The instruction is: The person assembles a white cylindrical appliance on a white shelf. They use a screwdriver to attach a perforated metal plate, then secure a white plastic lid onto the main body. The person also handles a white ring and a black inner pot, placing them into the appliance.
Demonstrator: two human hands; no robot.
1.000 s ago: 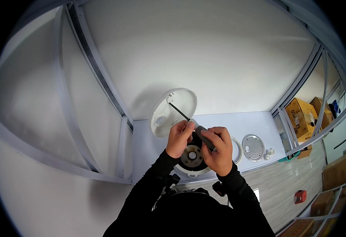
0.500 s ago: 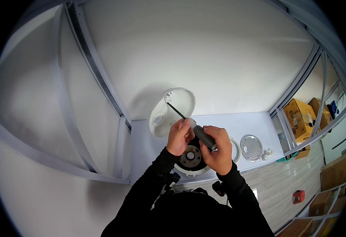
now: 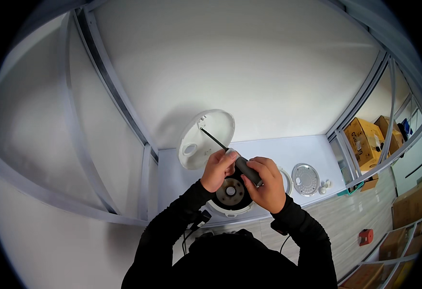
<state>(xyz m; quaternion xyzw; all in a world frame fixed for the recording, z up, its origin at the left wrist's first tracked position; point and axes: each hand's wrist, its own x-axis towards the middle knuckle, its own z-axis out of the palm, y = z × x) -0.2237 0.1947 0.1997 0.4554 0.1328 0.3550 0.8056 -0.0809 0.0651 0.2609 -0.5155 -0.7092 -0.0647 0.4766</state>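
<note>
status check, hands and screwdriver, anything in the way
Left hand and right hand both gripping the screwdriver. Tip at the rim of the open white lid. Round base under the hands. Nothing blocking.

Grey-handled screwdriver (image 3: 230, 155), tip at lid (image 3: 206, 138)

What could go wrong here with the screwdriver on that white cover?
The screwdriver is held at a slant by both the left hand and right hand, so its tip could slip off the white round cover. That cover stands tilted on its edge and might tip. Small white parts near the table edge could roll off.
</note>
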